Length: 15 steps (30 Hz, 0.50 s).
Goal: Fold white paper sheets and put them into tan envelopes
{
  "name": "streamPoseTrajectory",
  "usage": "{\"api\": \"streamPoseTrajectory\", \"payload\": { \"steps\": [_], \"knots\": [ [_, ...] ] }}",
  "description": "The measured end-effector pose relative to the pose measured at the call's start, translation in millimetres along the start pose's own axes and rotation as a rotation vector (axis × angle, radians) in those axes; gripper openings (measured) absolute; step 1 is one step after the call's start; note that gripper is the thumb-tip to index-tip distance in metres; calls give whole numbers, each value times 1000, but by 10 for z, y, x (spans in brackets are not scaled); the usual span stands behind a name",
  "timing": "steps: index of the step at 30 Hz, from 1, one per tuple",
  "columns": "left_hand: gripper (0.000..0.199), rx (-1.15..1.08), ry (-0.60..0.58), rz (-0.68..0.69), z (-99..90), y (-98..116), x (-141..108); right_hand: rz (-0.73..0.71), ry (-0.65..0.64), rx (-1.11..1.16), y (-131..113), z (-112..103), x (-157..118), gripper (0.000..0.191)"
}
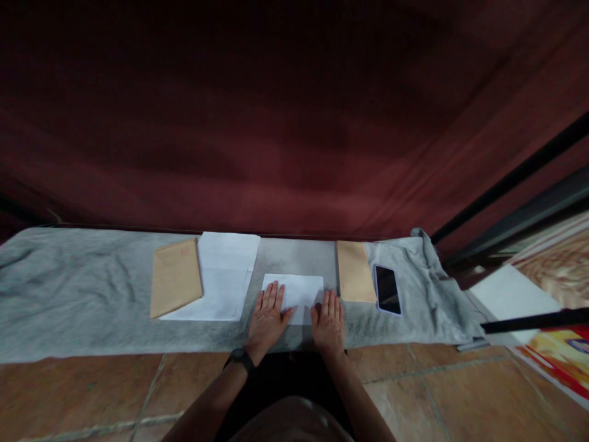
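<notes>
A small white sheet of paper point(302, 291), perhaps folded, lies on the grey cloth in front of me. My left hand point(267, 316) rests flat on its left edge, fingers stretched out, with a dark watch on the wrist. On the right edge lies my right hand point(329, 319), also flat with fingers extended. Left of my hands are several larger white sheets point(225, 276), partly covered by a brown envelope point(176, 277). Another brown envelope point(355, 271) lies just beyond my right hand, and beside it is a phone point(388, 290) with a dark screen.
The grey cloth point(92, 288) covers a long, narrow surface, rumpled at both ends. Behind it hangs a dark red curtain-like sheet point(276, 153). Black bars point(515, 178) and a colourful red and yellow package point(561, 356) are at the right. Brown floor tiles point(391, 380) show below.
</notes>
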<state>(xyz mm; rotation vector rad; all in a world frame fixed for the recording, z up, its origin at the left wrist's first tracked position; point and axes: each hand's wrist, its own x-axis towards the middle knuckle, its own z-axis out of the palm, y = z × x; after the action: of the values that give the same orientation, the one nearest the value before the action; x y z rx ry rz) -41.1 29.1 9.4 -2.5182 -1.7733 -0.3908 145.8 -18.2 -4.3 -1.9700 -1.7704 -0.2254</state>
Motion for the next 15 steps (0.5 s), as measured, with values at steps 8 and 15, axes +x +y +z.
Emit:
{"api": "streamPoseTrajectory", "payload": {
  "steps": [8, 15],
  "knots": [
    [66, -14, 4, 27, -27, -17, 2, -223, -31, 106, -485, 15, -89, 55],
    [70, -22, 27, 11, 6, -4, 2, -165, -36, 28, -229, 11, -203, 63]
  ]
}}
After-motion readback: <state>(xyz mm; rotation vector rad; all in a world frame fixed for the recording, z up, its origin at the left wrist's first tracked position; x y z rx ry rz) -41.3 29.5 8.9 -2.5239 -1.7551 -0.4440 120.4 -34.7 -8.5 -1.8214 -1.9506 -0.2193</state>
